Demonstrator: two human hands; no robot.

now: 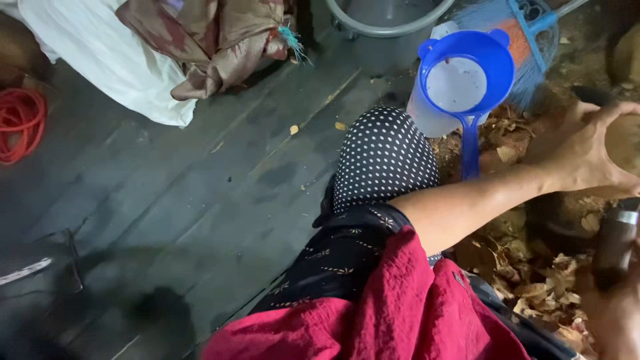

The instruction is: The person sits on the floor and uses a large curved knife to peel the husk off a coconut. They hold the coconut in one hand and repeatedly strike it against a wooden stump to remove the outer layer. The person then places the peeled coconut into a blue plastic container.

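Brown and rounded, a coconut (625,143) sits at the right edge of the view, and our left hand (587,157) is spread over its near side, fingers curled around it in a firm hold. Our forearm reaches to it across our knee, which is covered in black cloth with white dots (383,160); a red garment (387,313) hangs below that.

Our right hand (617,313) shows only in part at the lower right corner, closed around the dark handle of a tool (615,243) with a metal collar at its top. What kind of tool it is we cannot tell, since its working end is out of view.

Under both hands, the ground at the right is heaped with dry brown husk scraps (527,280). Just beyond our knee stands a blue plastic jug (460,83) with a long handle pointing toward us, and behind it lies a blue broom head (527,33).

Dark wooden floorboards (200,180) fill the left part of the view. On them, along the far edge, rest a white sack (107,60) and crumpled brown cloth (213,40), with a coil of red cord (20,123) at the left edge.
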